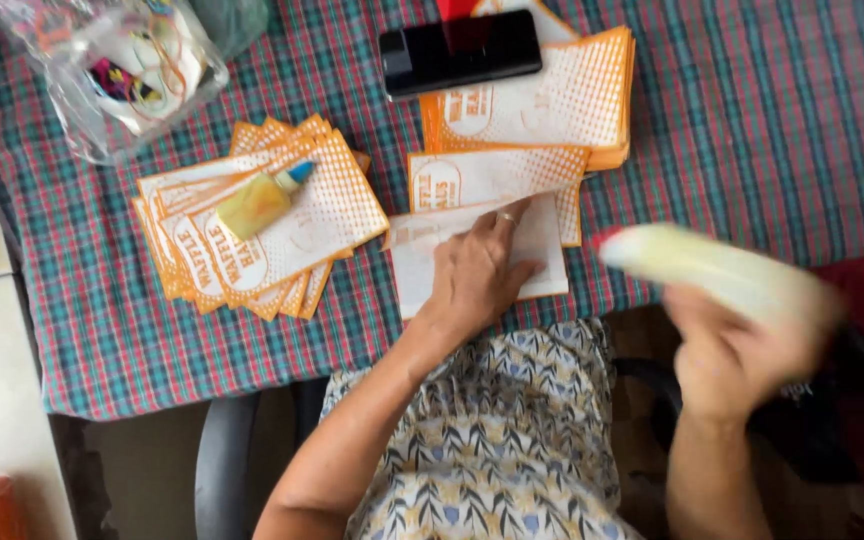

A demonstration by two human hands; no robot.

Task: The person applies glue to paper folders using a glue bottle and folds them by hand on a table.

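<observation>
white paper sheet (542, 262) flat at the checked tablecloth's (752, 120) near edge | left hand (474, 270) pressed flat on it, fingers spread | right hand (727, 355) gripping blurred pale glue bottle (712, 270) | 2 orange card stacks (322, 215) (572, 100), phone (460, 50) behind

Orange-and-white dotted paper sleeves (282, 225) lie on a red-green plaid tablecloth (752, 110).

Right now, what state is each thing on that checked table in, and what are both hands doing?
Left hand: pressed flat on a white sheet.
Right hand: gripping a blurred pale bottle.
Small glue bottle: lying on a fanned card pile.
Phone: screen dark.
Plastic bag: filled.
</observation>
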